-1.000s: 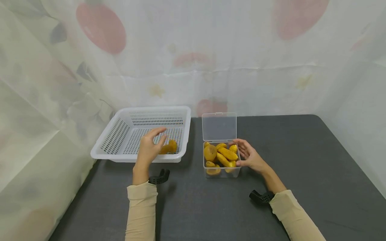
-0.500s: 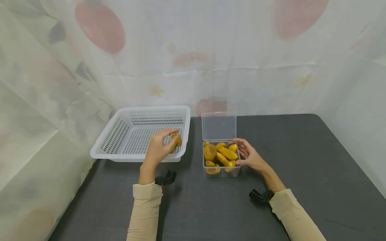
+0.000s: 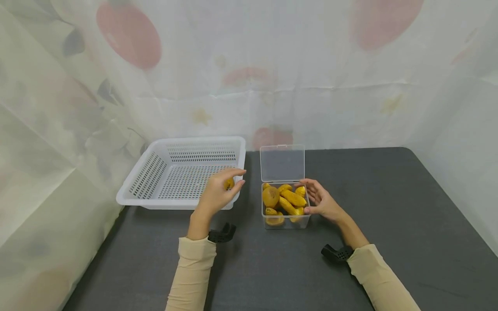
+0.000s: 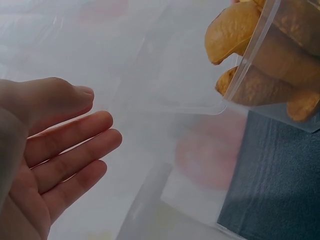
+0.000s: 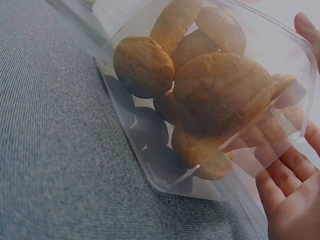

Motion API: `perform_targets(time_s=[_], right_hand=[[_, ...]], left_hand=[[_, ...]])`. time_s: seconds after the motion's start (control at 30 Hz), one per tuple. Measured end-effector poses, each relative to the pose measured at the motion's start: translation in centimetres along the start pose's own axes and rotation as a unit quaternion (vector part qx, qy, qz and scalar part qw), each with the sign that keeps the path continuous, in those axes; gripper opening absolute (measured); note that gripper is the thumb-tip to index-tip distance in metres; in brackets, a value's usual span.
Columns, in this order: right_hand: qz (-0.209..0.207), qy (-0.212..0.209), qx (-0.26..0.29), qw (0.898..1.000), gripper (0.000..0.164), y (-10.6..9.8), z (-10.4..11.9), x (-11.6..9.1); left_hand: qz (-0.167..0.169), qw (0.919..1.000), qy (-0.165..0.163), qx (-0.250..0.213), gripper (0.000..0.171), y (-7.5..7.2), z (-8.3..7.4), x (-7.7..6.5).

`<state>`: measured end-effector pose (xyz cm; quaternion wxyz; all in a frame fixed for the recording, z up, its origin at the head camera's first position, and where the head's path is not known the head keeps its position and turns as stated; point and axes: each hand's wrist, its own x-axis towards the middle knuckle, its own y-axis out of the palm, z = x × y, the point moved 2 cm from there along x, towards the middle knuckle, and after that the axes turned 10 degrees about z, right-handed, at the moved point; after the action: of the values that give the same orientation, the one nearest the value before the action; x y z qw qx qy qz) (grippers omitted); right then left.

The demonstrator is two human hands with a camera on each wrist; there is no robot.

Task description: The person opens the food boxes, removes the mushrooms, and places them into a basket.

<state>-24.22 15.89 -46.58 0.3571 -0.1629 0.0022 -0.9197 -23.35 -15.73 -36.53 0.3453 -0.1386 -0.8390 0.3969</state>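
A clear plastic box (image 3: 288, 222) with its lid (image 3: 282, 163) raised stands on the dark table. Rounded and elongated yellow-brown pieces (image 3: 271, 197) fill it; their kind is unclear. My right hand (image 3: 324, 206) holds the box's right side, fingers at the back corner and thumb at the front. Over the right part of a white perforated basket (image 3: 128, 201) hovers my left hand (image 3: 215, 192). Its thumb and index finger are apart, and a yellow piece (image 3: 228, 183) shows through the gap. In the left wrist view, the left hand's fingers (image 4: 75, 155) extend with a bare palm.
A pale printed curtain (image 3: 311, 86) hangs behind the dark table (image 3: 369, 181) and along its left side. The box stands right of the basket, with a strip of tabletop between them. Each wrist carries a black camera mount (image 3: 222, 233).
My left hand has moved right across the basket. The yellow piece seen behind it has shifted right and is partly hidden now. The right hand and box have stayed put.
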Motion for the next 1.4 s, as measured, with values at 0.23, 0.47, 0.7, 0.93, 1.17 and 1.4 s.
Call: perform_targets(time_s=[0.23, 0.47, 0.7, 0.93, 1.17, 1.4], right_hand=[[-0.001, 0.007, 0.0, 1.0, 0.075, -0.2, -0.2, -0.1], [-0.006, 0.016, -0.007, 1.0, 0.076, -0.1, 0.0, 0.0], [-0.001, 0.009, -0.01, 1.0, 0.076, -0.1, -0.1, -0.1], [-0.005, 0.016, -0.012, 1.0, 0.077, -0.1, -0.2, -0.1], [-0.006, 0.022, -0.014, 1.0, 0.076, -0.1, 0.0, -0.1], [-0.006, 0.016, -0.013, 1.0, 0.077, -0.1, -0.1, -0.1]], left_hand=[[0.023, 0.9996, 0.017, -0.007, 0.03, 0.9, -0.6, 0.3], [0.049, 0.9982, 0.029, 0.018, 0.03, 2.0, -1.2, 0.6], [0.094, 0.9947, 0.042, -0.01, 0.031, 3.1, -1.9, 1.0], [0.122, 0.9912, 0.052, -0.005, 0.033, 4.4, -2.3, 1.2], [0.154, 0.9874, 0.03, -0.018, 0.037, 5.3, -2.6, 1.3], [0.176, 0.984, 0.016, -0.023, 0.041, 6.0, -2.6, 1.3]])
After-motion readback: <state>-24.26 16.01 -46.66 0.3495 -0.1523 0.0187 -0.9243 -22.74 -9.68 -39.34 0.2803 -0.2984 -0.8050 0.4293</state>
